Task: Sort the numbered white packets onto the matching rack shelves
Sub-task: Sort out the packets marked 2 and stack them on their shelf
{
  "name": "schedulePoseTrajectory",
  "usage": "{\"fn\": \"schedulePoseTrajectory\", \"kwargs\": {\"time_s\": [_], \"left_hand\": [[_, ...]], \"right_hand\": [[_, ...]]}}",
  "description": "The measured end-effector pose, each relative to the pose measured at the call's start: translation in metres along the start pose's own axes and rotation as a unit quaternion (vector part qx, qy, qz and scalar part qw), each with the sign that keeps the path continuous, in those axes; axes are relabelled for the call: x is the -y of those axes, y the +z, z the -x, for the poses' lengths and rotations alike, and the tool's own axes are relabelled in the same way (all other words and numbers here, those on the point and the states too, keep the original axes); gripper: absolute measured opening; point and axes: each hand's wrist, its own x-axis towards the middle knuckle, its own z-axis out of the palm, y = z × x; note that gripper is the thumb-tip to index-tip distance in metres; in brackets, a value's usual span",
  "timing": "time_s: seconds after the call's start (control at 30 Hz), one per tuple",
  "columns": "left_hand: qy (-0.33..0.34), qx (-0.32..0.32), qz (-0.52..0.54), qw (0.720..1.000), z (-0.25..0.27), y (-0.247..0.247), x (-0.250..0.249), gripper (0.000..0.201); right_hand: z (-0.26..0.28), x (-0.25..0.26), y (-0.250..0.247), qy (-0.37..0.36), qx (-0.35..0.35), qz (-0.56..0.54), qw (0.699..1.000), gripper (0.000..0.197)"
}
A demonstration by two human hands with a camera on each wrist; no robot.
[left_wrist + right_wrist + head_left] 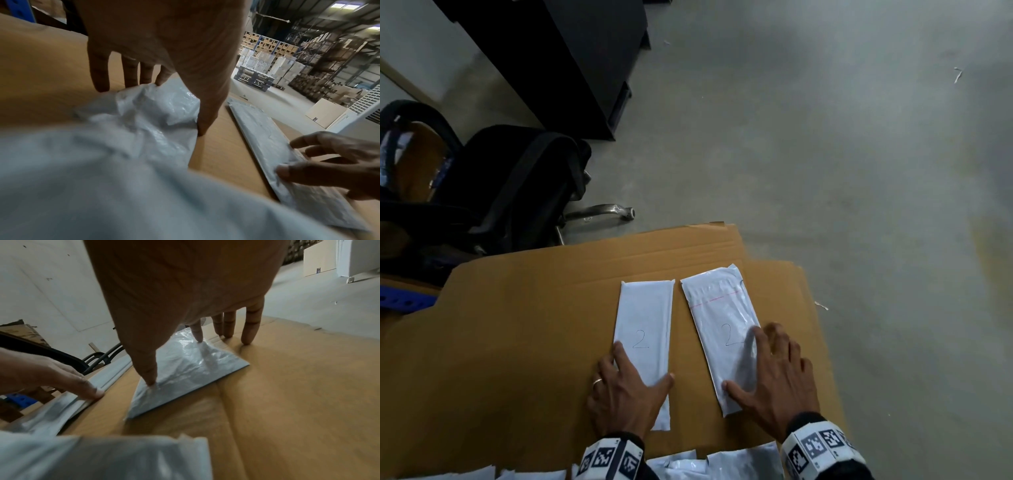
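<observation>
Two white packets flat on brown cardboard sheet (517,325), side by side, narrow gap between, not touching.

Left packet (645,329): marked "2", matte, long axis running away from camera. Left hand (625,390) flat on near-left part, fingers extended, thumb tip at right edge of packet. Ring on one finger. Nothing gripped, just pressing down. From left wrist view, fingertips (101,84) down on cardboard and on crumpled film of packet (156,110).

Right packet (724,335): also marked "2", glossy wrinkled film, thin red line across far part, tilted slightly, far end leaning left. Right hand (774,380) spread over near-right part, fingers straight, thumb tip on near-left corner area. No grasp, palm-down contact only. Right wrist view: thumb and index on the film (185,369), other three fingertips (247,337) on cardboard beside packet.

More white packets (722,464) in loose pile along near edge of cardboard, numbers not readable.

Around: grey concrete floor (825,137), black office chair (493,192) at left with chrome leg showing, dark cabinet (571,58) behind it, blue rack post (404,301) at far left edge. Warehouse racking with cartons (333,53) and pallet stacks in background of left wrist view.
</observation>
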Motion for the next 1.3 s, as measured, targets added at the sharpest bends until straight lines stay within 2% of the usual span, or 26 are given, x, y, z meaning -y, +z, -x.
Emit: {"fn": "schedulePoseTrajectory", "kwargs": {"time_s": [0.1,0.23,0.3,0.37,0.47,0.6,0.73,0.93,1.07,1.3], "left_hand": [[0.000,-0.015,0.000,1.000,0.001,-0.001,0.000,0.122],[-0.031,-0.028,0.006,0.999,0.000,-0.001,0.000,0.134],[-0.055,-0.022,0.009,0.998,0.001,-0.001,-0.001,0.130],[-0.065,-0.018,0.013,0.998,0.000,0.001,-0.001,0.122],[-0.062,-0.021,0.045,0.997,0.000,0.003,0.002,0.112],[-0.056,-0.032,0.084,0.994,-0.001,0.002,0.008,0.113],[-0.051,-0.048,0.108,0.992,-0.001,0.003,0.013,0.114],[-0.029,-0.086,0.204,0.975,-0.002,0.003,0.018,0.106],[-0.024,-0.125,0.261,0.957,-0.001,0.000,0.019,0.104],[0.008,-0.171,0.290,0.942,0.010,-0.023,0.022,0.099]], "right_hand": [[0.001,-0.003,0.000,-0.002,-0.032,-0.016,0.999,0.101],[-0.003,0.008,-0.004,0.006,-0.023,-0.013,1.000,0.124],[-0.006,0.015,-0.004,0.020,-0.021,-0.005,1.000,0.135],[-0.007,0.022,-0.002,0.027,-0.028,0.010,0.999,0.138],[-0.007,0.027,0.001,0.034,-0.039,0.001,0.999,0.126],[-0.004,0.031,0.002,0.034,-0.040,-0.044,0.998,0.103],[-0.007,0.028,0.001,0.042,-0.031,-0.093,0.994,0.103],[-0.011,0.017,-0.002,0.004,-0.043,-0.244,0.969,0.130],[-0.009,0.019,0.003,-0.015,-0.083,-0.291,0.953,0.126],[0.012,0.046,-0.002,-0.049,-0.182,-0.353,0.916,0.127]]}}
